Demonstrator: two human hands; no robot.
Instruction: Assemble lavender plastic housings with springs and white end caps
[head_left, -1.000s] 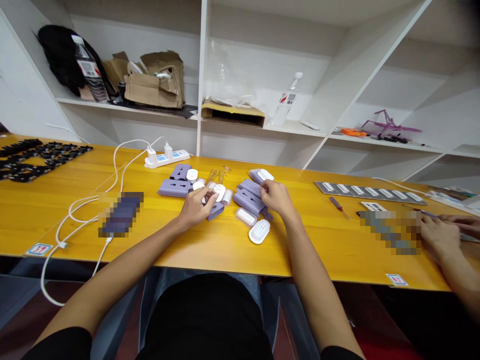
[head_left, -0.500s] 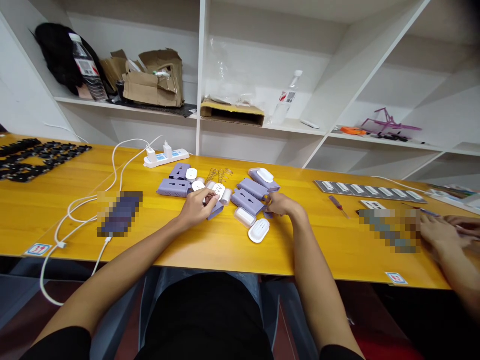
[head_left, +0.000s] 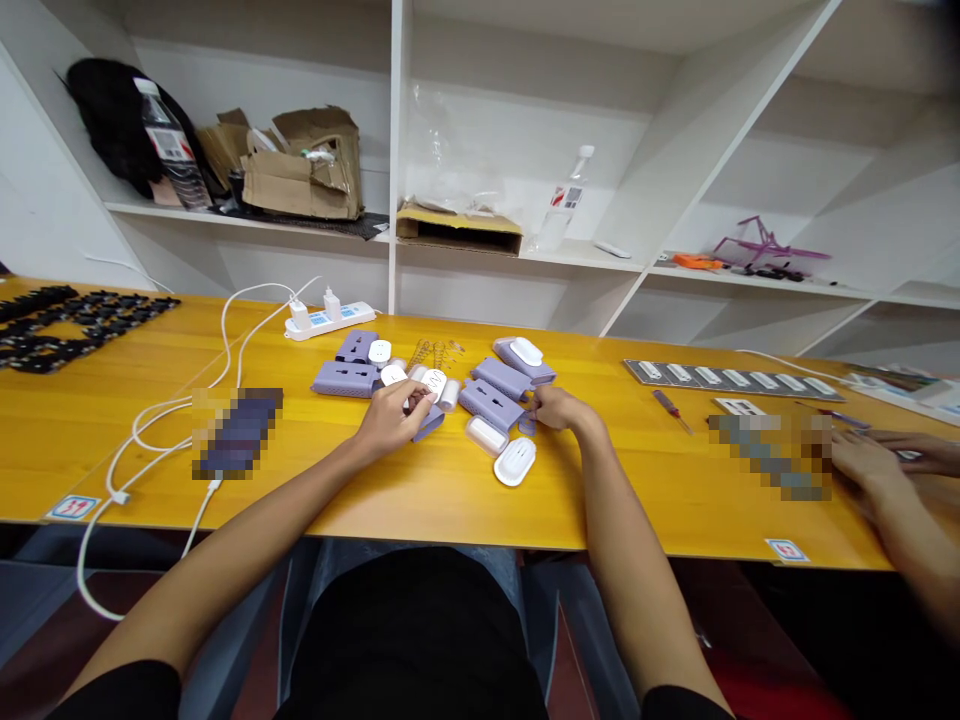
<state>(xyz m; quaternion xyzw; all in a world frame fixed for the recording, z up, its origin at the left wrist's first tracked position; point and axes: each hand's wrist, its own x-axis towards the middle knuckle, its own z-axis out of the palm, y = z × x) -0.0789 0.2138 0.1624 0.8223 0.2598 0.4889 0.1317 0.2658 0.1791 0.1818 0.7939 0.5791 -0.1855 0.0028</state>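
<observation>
White cap [head_left: 435, 379] pinched in left hand [head_left: 391, 415], wavy-marked face up | purple case [head_left: 490, 404] on table [head_left: 450, 510] beside right hand [head_left: 559, 408], long axis slanting from far left to near right | right fingers curled, grip cannot be told

Casings [head_left: 480, 398] on table [head_left: 420, 500]; power strip [head_left: 330, 321] behind, left; screwdriver [head_left: 666, 404] right; bottle [head_left: 561, 208] on shelf [head_left: 585, 258] behind.
</observation>
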